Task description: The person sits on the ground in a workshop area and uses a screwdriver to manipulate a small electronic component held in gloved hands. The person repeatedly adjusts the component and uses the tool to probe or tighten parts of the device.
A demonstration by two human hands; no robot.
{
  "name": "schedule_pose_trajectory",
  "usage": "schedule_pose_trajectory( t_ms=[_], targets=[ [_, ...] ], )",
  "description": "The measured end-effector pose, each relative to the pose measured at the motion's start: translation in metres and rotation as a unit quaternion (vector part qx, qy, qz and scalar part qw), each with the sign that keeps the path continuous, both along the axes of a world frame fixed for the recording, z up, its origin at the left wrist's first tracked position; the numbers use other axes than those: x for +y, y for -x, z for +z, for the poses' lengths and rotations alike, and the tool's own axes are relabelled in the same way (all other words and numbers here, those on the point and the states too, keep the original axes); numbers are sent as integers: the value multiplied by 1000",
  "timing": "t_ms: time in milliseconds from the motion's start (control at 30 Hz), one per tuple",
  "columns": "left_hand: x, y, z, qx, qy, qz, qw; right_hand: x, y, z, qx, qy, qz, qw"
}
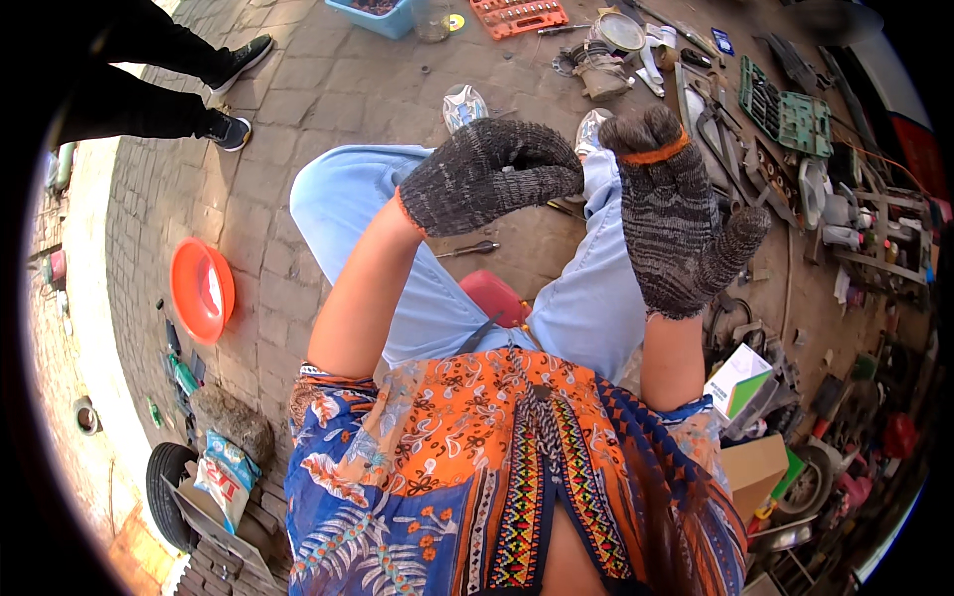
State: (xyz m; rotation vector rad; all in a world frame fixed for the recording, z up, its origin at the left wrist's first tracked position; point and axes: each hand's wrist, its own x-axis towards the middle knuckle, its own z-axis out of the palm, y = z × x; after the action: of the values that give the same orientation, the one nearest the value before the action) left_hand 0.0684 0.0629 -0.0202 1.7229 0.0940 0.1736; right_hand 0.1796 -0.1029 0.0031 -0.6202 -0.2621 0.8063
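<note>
My left hand (487, 179), in a dark grey knitted work glove with an orange cuff edge, is raised over my lap. Its fingers curl round to the thumb; whatever lies in them, if anything, is hidden. To its right my right hand (681, 223) is up in a similar glove, thumb spread away from the fingers. An orange band (658, 149) crosses this glove near the fingertips; I cannot tell whether it is a folded cuff. Between my knees, a dark slim tool (470, 249) lies on the paving, nearer me than my left hand. A red rounded object (494, 298) sits closer to my waist.
An orange-red basin (202, 290) stands at left. Ahead are a blue tub (383, 18) and an orange socket tray (517, 14). Metal parts, a green tool case (803, 121) and a white box (737, 382) crowd the right. Someone's legs (149, 89) stand at upper left.
</note>
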Motion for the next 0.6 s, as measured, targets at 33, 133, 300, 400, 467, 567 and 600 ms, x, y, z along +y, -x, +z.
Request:
schedule_pose_trajectory(
  t_ms=[33, 133, 300, 400, 467, 567, 600],
  targets=[
    [-2, 0, 3, 8, 17, 10, 1000, -7, -12, -18, -148, 115, 9, 982],
    [2, 2, 6, 3, 49, 24, 999, -25, -32, -45, -379, 305, 32, 873],
    [0, 1, 2, -11, 5, -6, 1000, -24, -35, -35, -64, -94, 184, 976],
    [-4, 2, 1, -25, -7, -10, 1000, -15, -13, 4, 120, -116, 106, 980],
    [-6, 1, 2, -23, 18, 6, 1000, -13, -19, -7, -260, 45, 72, 962],
    [-5, 1, 10, -7, 33, 39, 999, -9, -23, -3, -649, 266, 12, 713],
    [-3, 1, 10, -12, 30, 40, 999, -14, -20, -15, -585, 276, 22, 762]
  ],
)
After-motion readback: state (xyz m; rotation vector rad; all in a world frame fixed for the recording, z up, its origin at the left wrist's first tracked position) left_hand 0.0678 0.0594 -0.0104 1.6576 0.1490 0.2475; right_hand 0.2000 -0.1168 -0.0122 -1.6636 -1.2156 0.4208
